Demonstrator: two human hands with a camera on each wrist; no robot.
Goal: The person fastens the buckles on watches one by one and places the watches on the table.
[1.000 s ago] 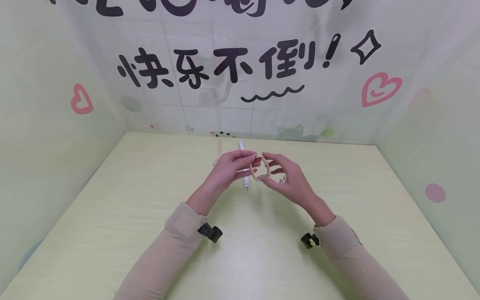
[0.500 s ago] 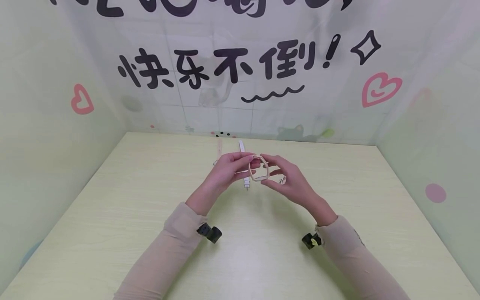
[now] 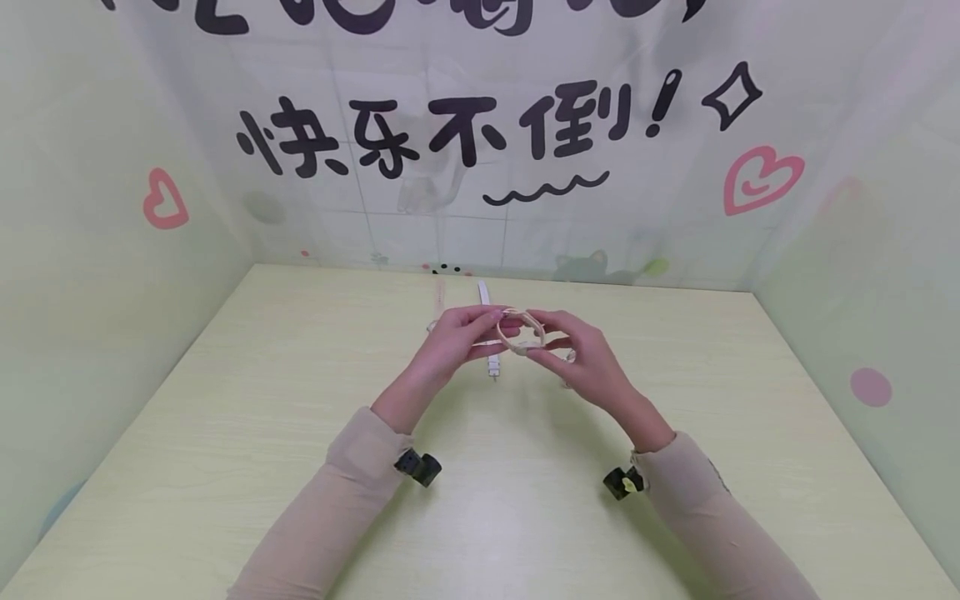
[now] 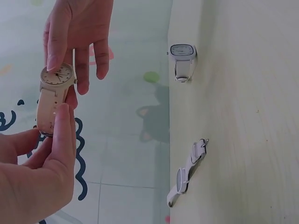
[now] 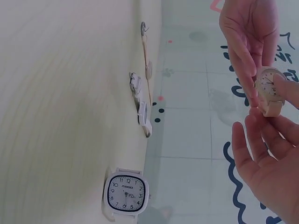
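A cream wristwatch with a round dial [image 4: 62, 78] and a pale pinkish strap [image 4: 46, 109] is held above the table, its strap bent into a loop. My left hand [image 3: 448, 340] pinches the strap on the side away from the dial, as the left wrist view shows. At the dial end, my right hand [image 3: 583, 358] grips the watch case, thumb [image 5: 287, 90] lying over part of the dial. The ends of the strap are partly hidden by the left fingers.
On the table [image 3: 480, 517] behind the hands lie a white watch [image 3: 492, 365] stretched out straight and a slim pink-strapped watch [image 3: 440, 293]. A white square-faced watch [image 5: 126, 195] stands to the right, mostly hidden by my right hand in the head view. A printed curtain [image 3: 465, 225] borders the table's back.
The watch loop has tilted, its dial end shifting slightly right and up with the right thumb. My left hand stays nearly in place, still pinching the strap.
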